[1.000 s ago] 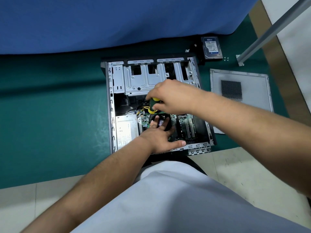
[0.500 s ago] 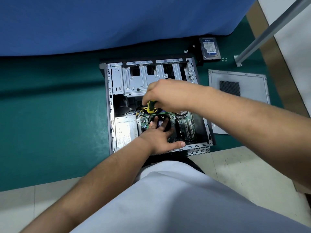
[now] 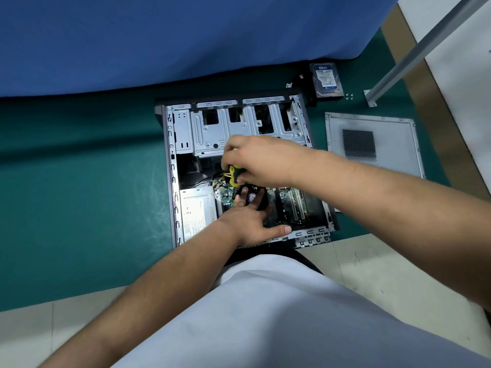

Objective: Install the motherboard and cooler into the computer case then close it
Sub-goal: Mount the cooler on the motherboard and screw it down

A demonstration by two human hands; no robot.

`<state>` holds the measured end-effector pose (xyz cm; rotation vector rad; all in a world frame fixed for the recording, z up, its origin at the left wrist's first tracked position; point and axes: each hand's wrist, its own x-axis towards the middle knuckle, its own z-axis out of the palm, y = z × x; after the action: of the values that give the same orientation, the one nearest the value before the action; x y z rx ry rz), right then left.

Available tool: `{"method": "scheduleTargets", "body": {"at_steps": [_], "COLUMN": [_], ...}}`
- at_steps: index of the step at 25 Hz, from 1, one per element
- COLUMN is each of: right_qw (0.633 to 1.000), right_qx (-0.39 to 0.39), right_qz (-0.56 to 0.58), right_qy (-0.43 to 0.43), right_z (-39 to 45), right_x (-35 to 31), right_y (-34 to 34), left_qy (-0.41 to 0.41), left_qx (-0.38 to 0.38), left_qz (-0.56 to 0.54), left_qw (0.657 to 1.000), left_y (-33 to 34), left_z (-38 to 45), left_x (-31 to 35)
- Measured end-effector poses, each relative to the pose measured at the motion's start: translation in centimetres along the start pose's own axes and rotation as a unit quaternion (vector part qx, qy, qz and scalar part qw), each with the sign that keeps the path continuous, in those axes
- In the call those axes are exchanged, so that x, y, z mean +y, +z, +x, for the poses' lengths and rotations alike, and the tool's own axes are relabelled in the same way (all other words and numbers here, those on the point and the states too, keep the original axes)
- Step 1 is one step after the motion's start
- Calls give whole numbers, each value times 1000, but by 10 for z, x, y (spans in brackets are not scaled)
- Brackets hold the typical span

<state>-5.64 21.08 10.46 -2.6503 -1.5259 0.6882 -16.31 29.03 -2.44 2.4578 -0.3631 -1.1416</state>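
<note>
With the computer case [image 3: 239, 166] lying open on the worktop, our left hand [image 3: 245, 219] spreads its fingers over the cooler [image 3: 252, 197] to steady it on the motherboard [image 3: 289, 200] while our right hand [image 3: 255, 158] grips the screwdriver [image 3: 235, 175], presumably fastening it.

we see a green table mat [image 3: 79, 208] carrying the open computer case [image 3: 170, 181], a loose side panel [image 3: 393, 134] right of it, a hard drive [image 3: 326, 79] behind, and small screws [image 3: 349, 96] just beside the drive.

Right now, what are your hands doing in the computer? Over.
Right hand grips screwdriver. Left hand steadies cooler. Case open, side panel off.
</note>
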Motion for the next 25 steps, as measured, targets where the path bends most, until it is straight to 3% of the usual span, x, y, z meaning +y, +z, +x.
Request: {"method": "scheduleTargets", "body": {"at_steps": [7,12,14,16,20,23,25], "right_qw": [972,999,1000,997,959,961,980], "right_qx": [90,-9,4,57,144,153,122], "right_qz": [-120,-5,-22,-35,-101,-87,8], "right_qy": [183,44,7,27,221,212,157], "right_z": [4,0,-6,-6,0,-3,-5], "right_x": [-33,-2,-2,-12,-14,-11,-10], "right_y": [28,2,3,15,36,46,46], "left_qy": [37,-1,3,12,17,16,21], "left_qx": [42,7,12,19,11,11,22], "left_qz": [-1,6,5,1,3,-2,0], "left_qw": [998,1000,1000,1000,1000,1000,1000], "left_y": [2,2,1,0,-1,0,1], "left_z": [2,2,1,0,-1,0,1], "left_x": [-3,0,0,-1,2,0,-1]}}
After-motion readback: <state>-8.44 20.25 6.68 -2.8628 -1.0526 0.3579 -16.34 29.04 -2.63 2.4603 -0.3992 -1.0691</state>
